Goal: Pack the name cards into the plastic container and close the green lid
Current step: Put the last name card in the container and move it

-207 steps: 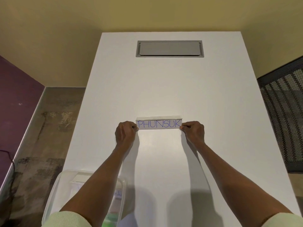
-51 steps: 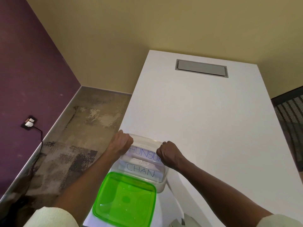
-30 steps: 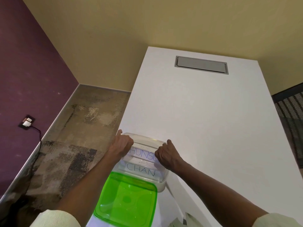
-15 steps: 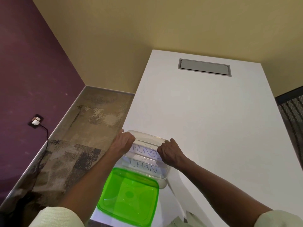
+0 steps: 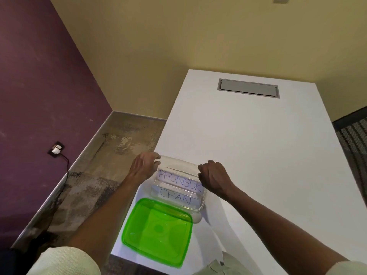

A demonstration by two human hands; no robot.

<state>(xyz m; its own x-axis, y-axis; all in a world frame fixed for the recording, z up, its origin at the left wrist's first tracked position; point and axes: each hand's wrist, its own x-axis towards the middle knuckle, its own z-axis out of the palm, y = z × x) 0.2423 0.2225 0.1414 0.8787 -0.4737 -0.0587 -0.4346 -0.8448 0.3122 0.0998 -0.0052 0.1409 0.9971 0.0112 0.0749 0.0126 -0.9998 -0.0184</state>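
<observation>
- The clear plastic container stands near the left front corner of the white counter, its top uncovered.
- Inside it stand two name cards: the one reading PHUNSUK lies farther from the person, the one reading CHAN nearer.
- The left hand sits at the container's far left corner, fingers curled over the rim; whether they truly grip it or merely rest there is hard to tell.
- The right hand is at the right rim, beside the end of the PHUNSUK card, fingers curled inward; whether they pinch the card, the rim or nothing, I cannot tell.
- The PHUNSUK card spans the gap between the two hands.
- The green lid lies flat on the counter just in front of the container, at the near edge, between the forearms and apart from both hands.
- A grey hatch is set into the counter's far end.
</observation>
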